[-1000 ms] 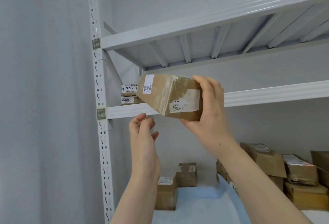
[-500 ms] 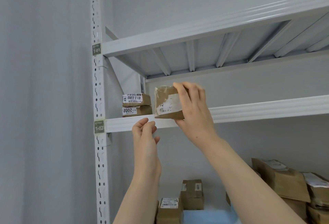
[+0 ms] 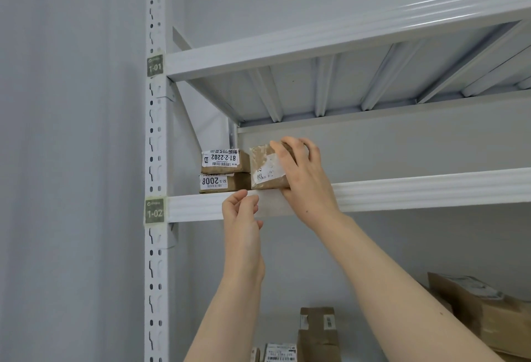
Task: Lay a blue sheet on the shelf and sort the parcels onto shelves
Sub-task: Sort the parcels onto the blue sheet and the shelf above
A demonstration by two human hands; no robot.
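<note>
A brown taped parcel [image 3: 264, 169] with a white label stands on the white shelf marked 1-02 [image 3: 416, 189], close beside two stacked parcels. My right hand [image 3: 304, 174] grips its right side, fingers curled over the top and front. The stack has a parcel labelled 81-2-2202 [image 3: 222, 160] on top of one labelled 2008 [image 3: 221, 182]. My left hand [image 3: 241, 215] is raised just below the shelf's front rail, fingers loosely curled, holding nothing. The blue sheet is out of view.
The shelf marked 1-01 [image 3: 316, 48] hangs overhead. A slotted white upright [image 3: 155, 137] frames the left side. Several brown parcels sit on the lower level, at bottom centre [image 3: 316, 333] and bottom right [image 3: 482, 310]. A grey wall lies to the left.
My right hand carried the brown parcel up and back onto shelf 1-02 and set it beside the stack. My left hand stayed just under the rail. The view tilted upward.
</note>
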